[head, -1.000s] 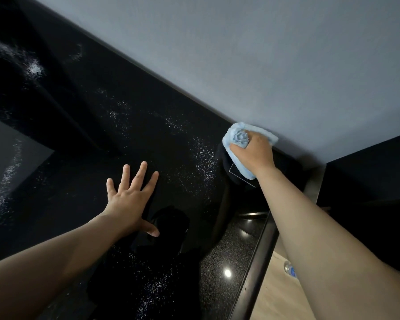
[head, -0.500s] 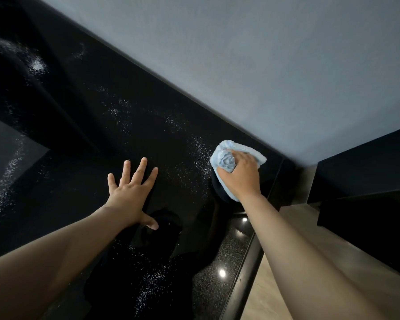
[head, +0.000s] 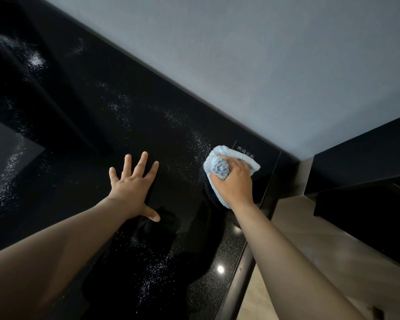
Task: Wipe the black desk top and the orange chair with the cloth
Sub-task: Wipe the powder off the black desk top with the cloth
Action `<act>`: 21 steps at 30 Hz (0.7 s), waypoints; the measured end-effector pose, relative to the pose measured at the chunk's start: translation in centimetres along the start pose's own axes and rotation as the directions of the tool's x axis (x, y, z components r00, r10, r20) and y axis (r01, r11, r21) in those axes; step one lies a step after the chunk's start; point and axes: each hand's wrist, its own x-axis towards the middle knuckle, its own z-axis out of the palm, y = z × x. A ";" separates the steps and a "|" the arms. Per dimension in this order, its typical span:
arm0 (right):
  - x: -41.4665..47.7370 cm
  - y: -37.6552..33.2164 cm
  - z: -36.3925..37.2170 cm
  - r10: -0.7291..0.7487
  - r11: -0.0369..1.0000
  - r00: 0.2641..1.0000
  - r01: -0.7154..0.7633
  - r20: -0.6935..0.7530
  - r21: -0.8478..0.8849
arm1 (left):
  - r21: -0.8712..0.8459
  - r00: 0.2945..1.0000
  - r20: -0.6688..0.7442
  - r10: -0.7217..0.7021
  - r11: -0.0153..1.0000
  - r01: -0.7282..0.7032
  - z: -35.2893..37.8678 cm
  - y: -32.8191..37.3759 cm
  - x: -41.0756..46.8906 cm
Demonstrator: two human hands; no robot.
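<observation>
We log a grey-blue wall (head: 263,65) filling the upper right of the view and meeting the far edge of the glossy black desk top (head: 97,125), which spans the left and centre. At right a dark cabinet (head: 367,162) stands apart from the desk, with pale wooden floor (head: 310,239) showing between them. Both bare forearms reach in from the bottom edge. The left hand (head: 132,188) lies palm down on the desk top, fingers straight and spread wide, thumb out to the side; it holds nothing. The right hand (head: 234,183) is curled over a light blue cloth (head: 219,168) and presses it on the desk top near the far right corner, just short of the wall. A crumpled wad of the cloth bulges out beside the thumb, and the rest spreads flat from under the palm. White specks (head: 199,144) lie scattered on the desk top, in a band just left of the cloth and in patches further left. Small white lettering (head: 245,153) sits on the surface at the cloth's far edge; we cannot read it. One round glint (head: 220,269) of light reflects near the desk's right edge.
</observation>
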 end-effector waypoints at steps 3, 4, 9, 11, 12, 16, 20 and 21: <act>-1.1 -0.1 0.2 0.012 1.000 1.000 -0.012 0.005 0.007 | 0.007 1.000 -0.001 -0.001 1.000 0.001 0.0 0.1 0.0; -1.4 -0.3 0.3 0.018 1.000 1.000 -0.019 0.013 0.007 | 0.010 1.000 -0.002 -0.002 1.000 0.002 0.0 0.1 0.0; -2.9 -0.9 0.6 0.036 0.999 0.999 -0.036 0.005 0.013 | 0.031 1.000 -0.009 -0.006 1.000 0.006 0.0 0.1 0.0; -3.4 -1.0 0.7 0.039 0.999 0.999 -0.039 0.003 0.015 | 0.042 1.000 -0.014 -0.006 0.999 0.007 0.1 0.1 0.1; -3.7 -1.1 0.8 0.042 0.999 0.999 -0.042 0.004 0.019 | 0.046 1.000 -0.015 -0.006 0.999 0.006 0.1 0.1 0.1; -4.7 -1.3 1.2 0.052 0.998 0.999 -0.052 -0.001 0.027 | 0.049 1.000 -0.018 -0.003 0.999 0.004 0.1 0.1 0.2; -5.9 -1.5 1.5 0.049 0.999 0.999 -0.049 -0.004 0.010 | 0.048 1.000 -0.020 -0.006 0.999 0.007 0.0 0.1 0.1; -6.2 -1.6 1.6 0.049 0.999 0.999 -0.049 -0.004 0.012 | 0.052 1.000 -0.023 -0.007 0.999 0.008 0.0 0.2 0.0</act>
